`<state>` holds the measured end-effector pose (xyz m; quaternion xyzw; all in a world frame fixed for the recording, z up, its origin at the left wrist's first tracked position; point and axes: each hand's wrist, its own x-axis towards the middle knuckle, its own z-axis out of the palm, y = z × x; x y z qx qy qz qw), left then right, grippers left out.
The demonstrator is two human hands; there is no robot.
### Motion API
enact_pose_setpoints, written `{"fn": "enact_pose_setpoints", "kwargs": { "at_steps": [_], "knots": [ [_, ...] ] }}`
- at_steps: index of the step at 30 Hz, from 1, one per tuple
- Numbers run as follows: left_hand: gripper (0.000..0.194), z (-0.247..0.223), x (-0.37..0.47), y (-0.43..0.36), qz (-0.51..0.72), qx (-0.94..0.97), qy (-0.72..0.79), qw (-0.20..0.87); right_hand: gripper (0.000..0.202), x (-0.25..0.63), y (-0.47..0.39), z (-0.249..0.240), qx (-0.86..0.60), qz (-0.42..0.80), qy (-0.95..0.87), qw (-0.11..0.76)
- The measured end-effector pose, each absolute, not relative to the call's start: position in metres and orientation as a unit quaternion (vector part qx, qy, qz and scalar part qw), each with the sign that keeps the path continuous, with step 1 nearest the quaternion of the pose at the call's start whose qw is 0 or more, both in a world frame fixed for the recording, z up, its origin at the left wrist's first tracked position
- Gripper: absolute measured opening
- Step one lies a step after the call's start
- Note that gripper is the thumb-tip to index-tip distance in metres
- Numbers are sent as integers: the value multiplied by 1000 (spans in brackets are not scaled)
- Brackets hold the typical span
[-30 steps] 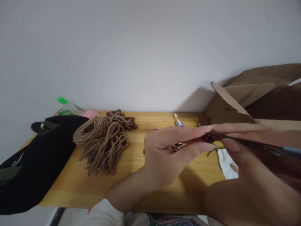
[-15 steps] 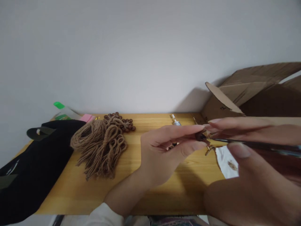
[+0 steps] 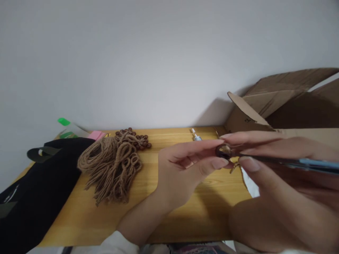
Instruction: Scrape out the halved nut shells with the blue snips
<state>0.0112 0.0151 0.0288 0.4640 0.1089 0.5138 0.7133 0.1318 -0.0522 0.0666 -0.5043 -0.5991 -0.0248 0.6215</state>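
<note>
My left hand (image 3: 182,173) pinches a small round dark brown bead (image 3: 224,151) between thumb and fingertips, above the wooden table. A pale golden patch shows on the bead's face. From the right, my right hand (image 3: 280,176) grips a slim dark tool with a light blue part (image 3: 315,165), its tip pointing left close to the bead. The fingertips of both hands nearly meet around the bead. Below them is a small golden-brown piece (image 3: 234,167), partly hidden, and a white sheet (image 3: 250,183) lies behind my right thumb.
Bundled brown cord (image 3: 113,162) with dark beads (image 3: 144,141) lies left of centre. A black cloth bag (image 3: 50,180) covers the table's left side. Pink notes (image 3: 96,135) and a green-capped item (image 3: 64,121) are behind it. A small tube (image 3: 196,135) and an open cardboard box (image 3: 246,118) stand farther back.
The bead has turned, so its golden patch now shows. My right hand has shifted slightly left with the tool, covering more of the white sheet.
</note>
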Motion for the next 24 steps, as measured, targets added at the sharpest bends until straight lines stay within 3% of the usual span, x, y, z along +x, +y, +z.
{"fn": "enact_pose_setpoints", "kwargs": {
  "at_steps": [12, 18, 24],
  "knots": [
    [18, 27, 15, 15, 508, 418, 110, 745, 11, 126, -51, 60, -548, -61, -592, 589],
    [18, 30, 18, 15, 529, 395, 141, 738, 30, 115, -50, 50, -567, -82, -535, 621],
    [19, 31, 20, 13, 542, 377, 171, 731, 35, 114, -55, 47, -571, -77, -570, 587]
  ]
}}
